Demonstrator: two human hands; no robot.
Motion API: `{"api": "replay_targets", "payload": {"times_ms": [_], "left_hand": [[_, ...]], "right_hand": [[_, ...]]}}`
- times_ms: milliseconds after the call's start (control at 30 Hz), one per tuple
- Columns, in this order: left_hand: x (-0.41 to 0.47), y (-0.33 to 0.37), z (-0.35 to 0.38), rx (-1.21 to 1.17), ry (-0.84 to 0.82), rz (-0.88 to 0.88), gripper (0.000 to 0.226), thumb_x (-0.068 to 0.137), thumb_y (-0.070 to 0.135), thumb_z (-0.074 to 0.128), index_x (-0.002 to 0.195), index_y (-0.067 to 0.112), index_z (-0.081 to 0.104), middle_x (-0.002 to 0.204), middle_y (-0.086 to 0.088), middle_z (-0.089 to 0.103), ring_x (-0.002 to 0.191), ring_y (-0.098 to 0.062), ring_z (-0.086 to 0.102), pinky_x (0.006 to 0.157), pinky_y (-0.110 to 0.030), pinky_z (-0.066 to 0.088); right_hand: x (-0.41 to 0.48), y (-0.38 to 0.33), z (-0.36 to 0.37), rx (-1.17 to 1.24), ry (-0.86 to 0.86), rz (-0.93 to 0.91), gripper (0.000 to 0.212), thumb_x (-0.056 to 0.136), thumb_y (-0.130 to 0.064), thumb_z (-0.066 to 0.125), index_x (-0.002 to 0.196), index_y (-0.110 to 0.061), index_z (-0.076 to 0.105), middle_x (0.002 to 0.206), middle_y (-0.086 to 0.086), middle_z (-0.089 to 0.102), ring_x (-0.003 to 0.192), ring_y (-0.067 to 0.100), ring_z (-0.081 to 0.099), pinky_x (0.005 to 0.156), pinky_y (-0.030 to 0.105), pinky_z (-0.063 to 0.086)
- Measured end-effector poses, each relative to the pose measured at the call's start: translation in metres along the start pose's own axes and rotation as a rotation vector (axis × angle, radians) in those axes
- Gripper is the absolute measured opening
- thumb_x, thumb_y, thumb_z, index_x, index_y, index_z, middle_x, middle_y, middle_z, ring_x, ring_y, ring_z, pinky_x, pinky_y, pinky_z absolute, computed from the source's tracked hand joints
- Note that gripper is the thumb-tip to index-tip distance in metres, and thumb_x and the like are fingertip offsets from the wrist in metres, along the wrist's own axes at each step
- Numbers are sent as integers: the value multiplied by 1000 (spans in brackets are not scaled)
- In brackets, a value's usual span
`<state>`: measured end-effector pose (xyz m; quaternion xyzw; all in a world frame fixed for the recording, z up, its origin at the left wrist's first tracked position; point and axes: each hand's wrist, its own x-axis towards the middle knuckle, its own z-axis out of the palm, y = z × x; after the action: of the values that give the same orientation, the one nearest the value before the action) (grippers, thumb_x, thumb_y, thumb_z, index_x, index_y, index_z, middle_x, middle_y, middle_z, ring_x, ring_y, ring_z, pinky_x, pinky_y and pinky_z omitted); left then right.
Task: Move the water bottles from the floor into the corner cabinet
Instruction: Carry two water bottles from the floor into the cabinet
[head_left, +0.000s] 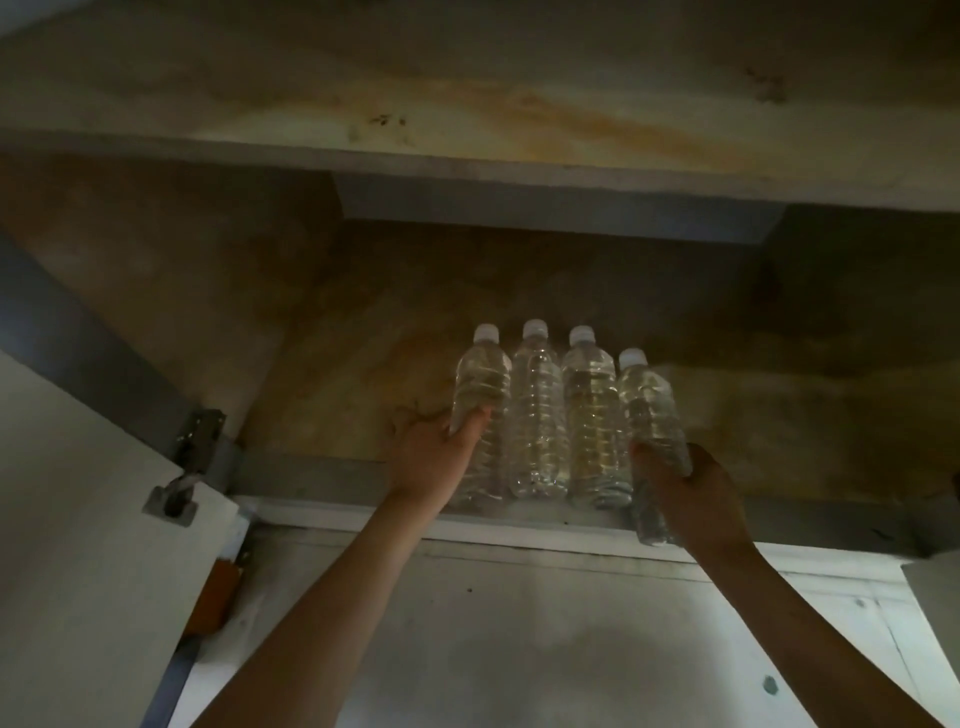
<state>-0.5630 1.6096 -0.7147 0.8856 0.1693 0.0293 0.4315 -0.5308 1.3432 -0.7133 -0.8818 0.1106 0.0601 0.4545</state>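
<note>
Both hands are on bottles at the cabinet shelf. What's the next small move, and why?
Probably raise the right hand and push its rightmost bottle back beside the third bottle: its base hangs below the shelf front edge. The left hand grips the leftmost bottle, seemingly seated.

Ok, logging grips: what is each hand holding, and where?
Left hand grips the leftmost bottle mid-body; right hand grips the rightmost bottle around its lower half.

we count four water bottles in one row: the first bottle (480, 379), the second bottle (537, 415), the third bottle (592, 415) and the fourth bottle (649, 405). four white caps (487, 332), one on each. two hands: the left hand (436, 447) at seven o'clock of the row, the right hand (685, 493) at five. one open door (78, 519) at nine o'clock, bearing perhaps two hinge pieces (200, 431); the dimness blurs them.
</note>
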Motion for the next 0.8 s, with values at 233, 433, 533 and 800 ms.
{"api": "replay_targets", "payload": {"times_ms": [233, 433, 533, 800], "left_hand": [[-16, 5, -7, -371, -101, 107, 32, 92, 25, 65, 123, 27, 57, 76, 10, 69, 66, 0, 62, 66, -7, 46], [-38, -26, -12, -436, -237, 29, 92, 63, 18, 90, 141, 33, 43, 122, 10, 62, 110, 0, 61, 88, -20, 52], [-42, -24, -11, -484, -240, -12, 97, 62, 14, 90, 144, 29, 41, 124, 13, 63, 113, 3, 59, 90, -19, 51], [-30, -16, -10, -500, -227, -54, 93, 65, 7, 88, 144, 29, 43, 121, 13, 67, 113, -1, 62, 96, -23, 50]], "right_hand": [[-7, 8, -8, 56, -33, -137, 64, 67, -75, 63, 111, -28, 62, 103, -4, 69, 91, 14, 67, 80, 32, 56], [-24, 26, -29, 1, -219, -254, 80, 68, -23, 89, 132, -40, 46, 113, -27, 61, 97, -5, 60, 70, 3, 47], [-26, 29, -30, -41, -187, -293, 88, 65, -18, 90, 136, -40, 43, 109, -30, 58, 93, -7, 58, 68, -2, 43], [-20, 14, -27, 52, -166, -291, 77, 68, -9, 87, 129, -35, 49, 106, -24, 62, 88, -26, 56, 67, -4, 42]]}}
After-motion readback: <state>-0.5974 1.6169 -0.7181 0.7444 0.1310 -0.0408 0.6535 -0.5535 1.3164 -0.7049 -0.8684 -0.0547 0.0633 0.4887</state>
